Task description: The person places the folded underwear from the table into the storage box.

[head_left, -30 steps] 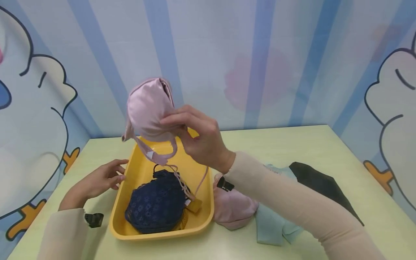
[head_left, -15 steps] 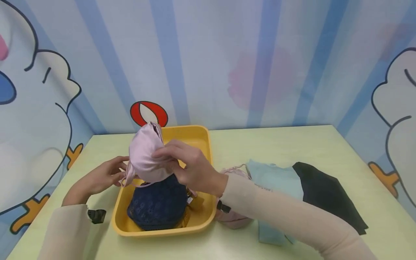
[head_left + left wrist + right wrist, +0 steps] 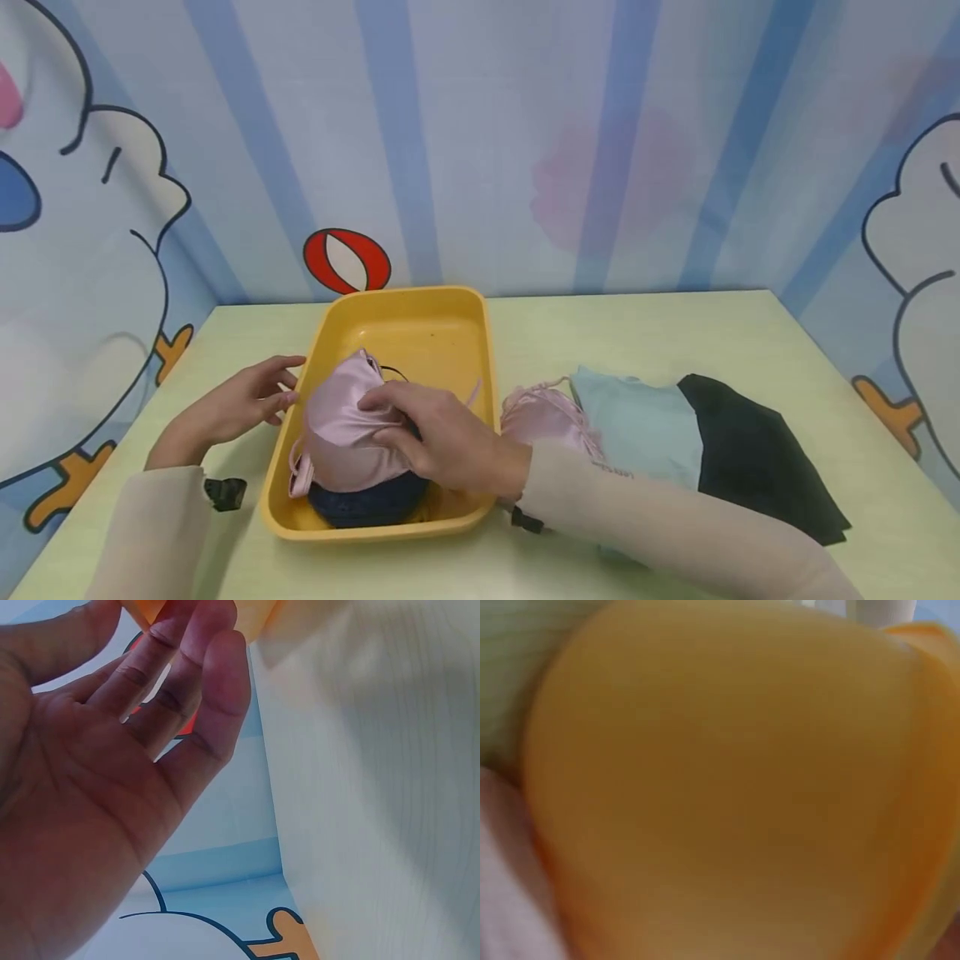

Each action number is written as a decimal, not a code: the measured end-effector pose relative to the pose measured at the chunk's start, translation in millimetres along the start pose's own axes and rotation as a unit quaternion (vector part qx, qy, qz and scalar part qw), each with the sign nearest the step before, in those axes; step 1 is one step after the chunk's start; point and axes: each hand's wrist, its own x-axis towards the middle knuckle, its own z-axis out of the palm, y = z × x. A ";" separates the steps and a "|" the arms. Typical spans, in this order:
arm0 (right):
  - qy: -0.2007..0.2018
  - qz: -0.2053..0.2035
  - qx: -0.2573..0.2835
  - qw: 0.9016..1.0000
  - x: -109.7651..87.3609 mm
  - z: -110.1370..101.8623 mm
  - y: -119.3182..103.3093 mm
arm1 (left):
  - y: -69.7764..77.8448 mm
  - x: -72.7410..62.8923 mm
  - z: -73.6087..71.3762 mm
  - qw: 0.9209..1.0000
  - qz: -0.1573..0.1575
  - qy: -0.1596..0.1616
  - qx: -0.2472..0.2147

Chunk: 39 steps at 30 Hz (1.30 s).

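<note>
A pink satin bra, folded with one cup showing, lies over a navy lace bra inside the yellow tray. My right hand pinches the pink bra at its right side, thumb and forefinger on the cloth. My left hand is at the left rim of the tray, fingertips touching it. In the left wrist view the fingers of the left hand are loosely bent, near the tray's edge. Only the tray wall, blurred, fills most of the right wrist view; the right fingers are out of sight there.
Right of the tray, a second pink bra lies on the pale table, partly behind my right forearm. Beside it are a light blue garment and a black garment. A printed curtain stands behind the table.
My right hand has lowered the pink bra from above the tray down onto the navy bra inside it. The left hand has stayed at the tray's left rim.
</note>
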 end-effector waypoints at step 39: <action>-0.031 0.306 -0.211 0.928 -102.2 -162.0 35.0 | -11.3 -3.1 -6.6 1.000 0.000 -0.007 0.012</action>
